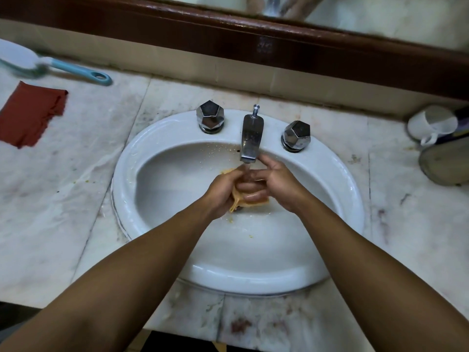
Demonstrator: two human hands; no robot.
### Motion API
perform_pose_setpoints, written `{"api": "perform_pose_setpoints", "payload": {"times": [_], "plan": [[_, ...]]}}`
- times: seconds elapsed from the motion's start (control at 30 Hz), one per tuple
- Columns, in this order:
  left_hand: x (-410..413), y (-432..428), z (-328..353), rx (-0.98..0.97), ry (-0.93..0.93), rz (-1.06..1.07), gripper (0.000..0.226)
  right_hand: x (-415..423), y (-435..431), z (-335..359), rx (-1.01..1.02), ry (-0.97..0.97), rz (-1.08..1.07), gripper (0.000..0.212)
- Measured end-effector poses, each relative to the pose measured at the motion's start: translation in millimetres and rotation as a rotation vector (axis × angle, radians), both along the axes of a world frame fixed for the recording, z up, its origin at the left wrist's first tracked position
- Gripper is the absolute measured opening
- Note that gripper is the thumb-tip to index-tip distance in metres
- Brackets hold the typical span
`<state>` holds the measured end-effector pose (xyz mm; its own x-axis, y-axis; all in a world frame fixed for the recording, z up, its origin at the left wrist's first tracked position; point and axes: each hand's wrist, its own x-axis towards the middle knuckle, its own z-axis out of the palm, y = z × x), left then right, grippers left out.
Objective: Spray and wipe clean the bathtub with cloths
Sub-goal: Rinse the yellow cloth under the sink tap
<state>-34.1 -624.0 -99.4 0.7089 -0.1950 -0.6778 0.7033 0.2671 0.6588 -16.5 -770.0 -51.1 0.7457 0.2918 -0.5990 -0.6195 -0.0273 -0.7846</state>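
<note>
Marble counter (76,199), white sink (253,270) at frame centre. Yellow cloth (251,203) looks soaked and limp, likely slippery. Left hand (223,191) curls round it; right hand (278,185) presses with straightish fingers. Best gripped by the bunched middle.

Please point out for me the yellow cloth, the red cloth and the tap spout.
yellow cloth (253,204), head view, on its lower edge.
red cloth (30,115), head view, on its flat middle.
tap spout (251,138), head view, on its metal top side.

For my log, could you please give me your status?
Left hand grips yellow cloth under running faucet; right hand presses it. Red cloth on countertop. Nothing blocking.
</note>
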Motion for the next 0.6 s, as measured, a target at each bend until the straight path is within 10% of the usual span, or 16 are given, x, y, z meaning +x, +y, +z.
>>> {"api": "perform_pose_setpoints", "payload": {"times": [0.2,0.37,0.6], "plan": [[4,-12,-2,0.052,-0.003,-0.032,0.028,-9,-28,-34,-0.53,-0.229,-0.162,0.025],[5,1,1,-0.013,-0.025,-0.045,0.025,-15,-31,-43,-0.105,0.241,-0.083,0.043],[12,17,5,0.313,-0.155,-0.182,0.004,-4,-29,-46,-0.294,-0.085,-0.196,0.019]]}}
